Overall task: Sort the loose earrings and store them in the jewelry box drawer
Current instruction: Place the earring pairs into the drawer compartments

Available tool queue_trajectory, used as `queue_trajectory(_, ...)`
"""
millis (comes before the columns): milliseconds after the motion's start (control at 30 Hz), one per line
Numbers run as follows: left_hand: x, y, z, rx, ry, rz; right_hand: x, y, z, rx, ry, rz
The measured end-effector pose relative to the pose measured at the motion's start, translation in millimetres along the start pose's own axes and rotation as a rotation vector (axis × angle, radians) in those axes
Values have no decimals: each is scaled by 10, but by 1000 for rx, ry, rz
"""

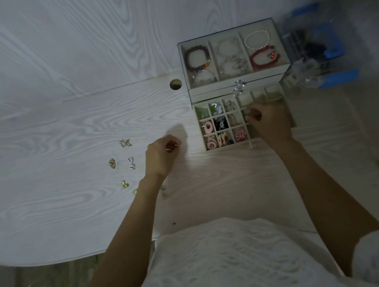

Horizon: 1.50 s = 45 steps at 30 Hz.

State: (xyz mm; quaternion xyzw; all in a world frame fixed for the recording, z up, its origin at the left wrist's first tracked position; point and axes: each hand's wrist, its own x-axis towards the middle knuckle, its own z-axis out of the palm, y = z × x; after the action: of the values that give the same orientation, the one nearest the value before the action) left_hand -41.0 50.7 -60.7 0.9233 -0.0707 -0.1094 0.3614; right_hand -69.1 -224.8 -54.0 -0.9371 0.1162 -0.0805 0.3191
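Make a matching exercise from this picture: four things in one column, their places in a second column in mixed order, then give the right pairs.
Things
1. red bracelet
2. pink flower earring
3. butterfly earrings
4. left hand

Places
A. loose on the table, far left of the box
B. top tray of the jewelry box, right compartment
C. above the table, pinching a small earring
D. open drawer, front row

Pairs: 1-B, 2-D, 3-A, 4-C
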Motion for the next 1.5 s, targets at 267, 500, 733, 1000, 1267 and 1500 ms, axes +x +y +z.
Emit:
queue_trajectory(267,290,819,263,-35,19,286,-306,318,-56,-129,71,1)
queue_trajectory(500,635,1376,852,214,62,458,-415,453,-40,-59,84,-77)
queue_trajectory(733,761,1353,1070,359,54,384,-415,529,-76,-33,34,-96)
queue_trajectory(1000,723,1310,1020,361,-13,500,-446,508,-93,-35,7,-56)
queue_trajectory(1267,-4,1006,400,376,331,539,-559,110,-170,-42,22,-217)
queue_trajectory(1500,-708,53,-120,218,229,55,-699,-502,289,16,-208,-403)
